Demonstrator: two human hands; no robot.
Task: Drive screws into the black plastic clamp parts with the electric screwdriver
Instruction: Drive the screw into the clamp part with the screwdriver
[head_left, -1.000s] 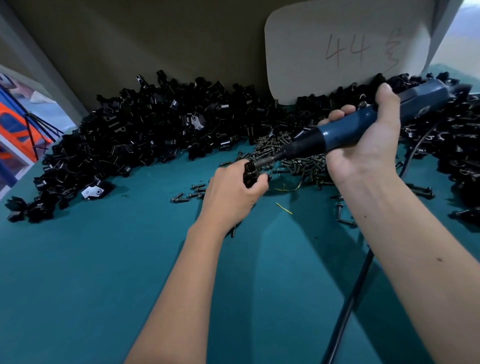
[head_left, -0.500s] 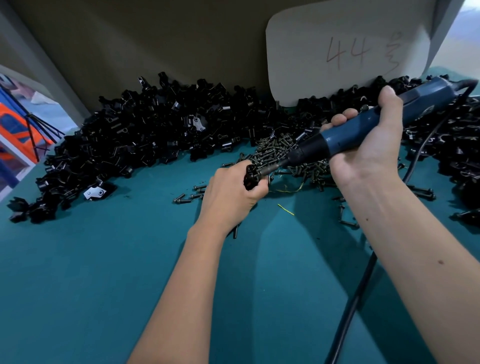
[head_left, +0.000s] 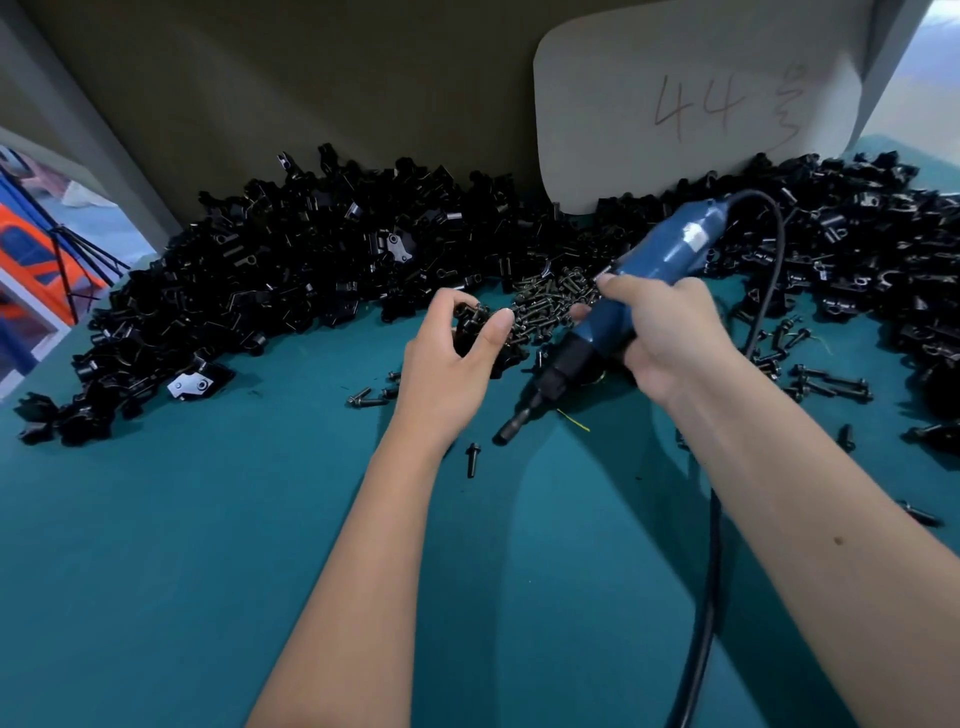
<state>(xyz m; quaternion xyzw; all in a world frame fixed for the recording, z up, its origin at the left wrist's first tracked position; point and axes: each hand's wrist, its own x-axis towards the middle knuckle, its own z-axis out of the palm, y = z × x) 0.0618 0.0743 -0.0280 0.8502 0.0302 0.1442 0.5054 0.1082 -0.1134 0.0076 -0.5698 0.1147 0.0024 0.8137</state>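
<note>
Screw heap (head_left: 553, 301) lies before clamp pile (head_left: 311, 270), between hands.

- Teal worktop (head_left: 156, 571), covered by a mat-like surface, runs back to a brown back wall.
- Big heap of black clamp parts (head_left: 291, 270) along the back edge, curving from far left to far right.
- One clamp part (head_left: 195, 383) with a pale face lies at the heap's near left edge.
- Pile of dark screws (head_left: 553, 299) at the middle, just in front of the heap.
- Loose screws (head_left: 831, 384) scattered on the right.
- Single screw (head_left: 471, 460) lies alone, nearer the front.
- Another screw (head_left: 366, 400) left of centre.
- Black cable (head_left: 701, 623) trails across the front right.
- Thin yellow scrap (head_left: 574, 420) near the middle.
- Pale board (head_left: 691, 93) marked "44" stands at the back, its foot among the parts.
</note>
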